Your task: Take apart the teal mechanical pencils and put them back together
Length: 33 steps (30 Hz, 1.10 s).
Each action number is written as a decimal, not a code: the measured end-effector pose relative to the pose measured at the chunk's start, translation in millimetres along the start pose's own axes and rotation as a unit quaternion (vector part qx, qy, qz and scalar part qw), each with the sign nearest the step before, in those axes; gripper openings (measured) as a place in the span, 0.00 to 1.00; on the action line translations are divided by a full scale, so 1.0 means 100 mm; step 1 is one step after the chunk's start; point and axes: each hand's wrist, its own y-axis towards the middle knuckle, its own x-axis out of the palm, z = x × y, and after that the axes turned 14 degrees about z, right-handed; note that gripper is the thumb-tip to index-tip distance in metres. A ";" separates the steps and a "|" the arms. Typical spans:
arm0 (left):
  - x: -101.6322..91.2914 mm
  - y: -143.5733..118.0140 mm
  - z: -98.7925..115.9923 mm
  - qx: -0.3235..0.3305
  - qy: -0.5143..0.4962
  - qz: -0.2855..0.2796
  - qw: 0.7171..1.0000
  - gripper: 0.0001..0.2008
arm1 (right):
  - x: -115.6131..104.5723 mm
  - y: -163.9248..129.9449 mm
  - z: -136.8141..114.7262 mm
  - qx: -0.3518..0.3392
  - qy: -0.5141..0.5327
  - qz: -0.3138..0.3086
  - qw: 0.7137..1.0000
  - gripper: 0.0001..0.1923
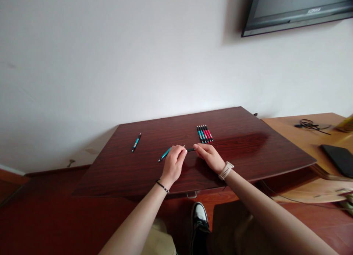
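My left hand [174,162] grips a teal pen body [164,154] above the dark wooden desk [143,174]; its thin tip pokes out past my fingers. My right hand [209,155] pinches a short black pen piece [190,150], held just apart from that tip. A row of several teal and red pens [204,133] lies side by side just beyond my right hand. One more teal pen [136,142] lies alone to the far left of my hands.
A lighter wooden table [300,126] adjoins the desk on the right, with a tangled black cable [310,125] and a black flat case [339,158]. A wall-mounted screen [295,9] hangs at upper right. My knees and a shoe [199,220] show below the desk.
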 end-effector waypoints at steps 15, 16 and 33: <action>0.04 0.01 -0.08 -0.152 -0.039 0.047 0.986 0.31 | 0.04 -0.03 0.04 0.001 0.018 -0.013 1.000 0.19; 0.04 0.02 -0.09 -0.153 -0.038 0.044 0.986 0.32 | 0.04 -0.03 0.04 0.005 0.020 -0.008 1.000 0.18; 0.05 0.02 -0.12 -0.133 -0.007 0.048 0.990 0.32 | 0.05 0.00 0.12 0.034 0.095 0.024 0.995 0.17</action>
